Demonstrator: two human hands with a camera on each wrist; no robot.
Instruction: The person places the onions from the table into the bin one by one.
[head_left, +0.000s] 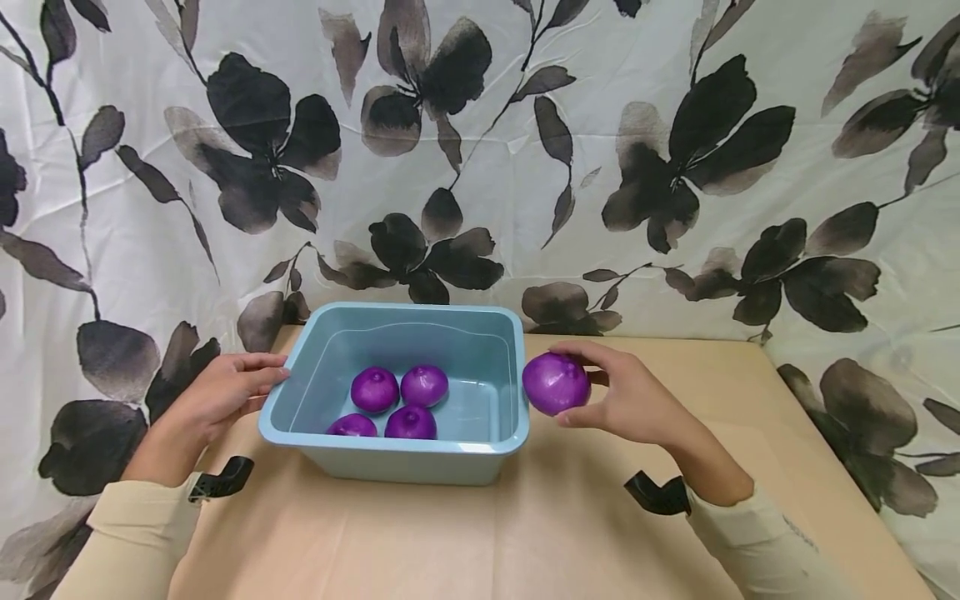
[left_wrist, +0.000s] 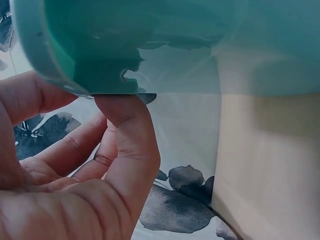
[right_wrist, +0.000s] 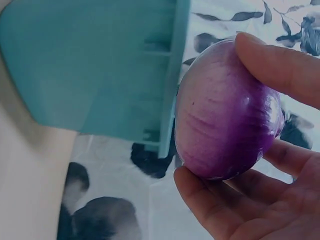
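1. Right hand (head_left: pixel 633 400): grips one purple onion (head_left: pixel 556 382) between the thumb and curled fingers. The onion is held off the table, just outside the right wall of the light blue tub (head_left: pixel 504 433), level with the rim. The right wrist view shows the onion (right_wrist: pixel 225 112) close against the tub's outer rim (right_wrist: pixel 172 75); contact cannot be told.
2. Left hand (head_left: pixel 217 396): fingers lie fairly straight against the tub's left rim. The left wrist view shows the thumb tip (left_wrist: pixel 122 107) pressed under the rim lip (left_wrist: pixel 100 82); nothing is enclosed in the grip.
3. Tub contents: four purple onions (head_left: pixel 396 400) lie clustered on the tub floor, towards the near left.
4. Progress, as a judgement: four onions are inside the tub and one is outside, in hand. No other onion shows on the wooden table (head_left: pixel 525 542).
5. Surroundings: a leaf-patterned cloth (head_left: pixel 480 150) hangs behind the table
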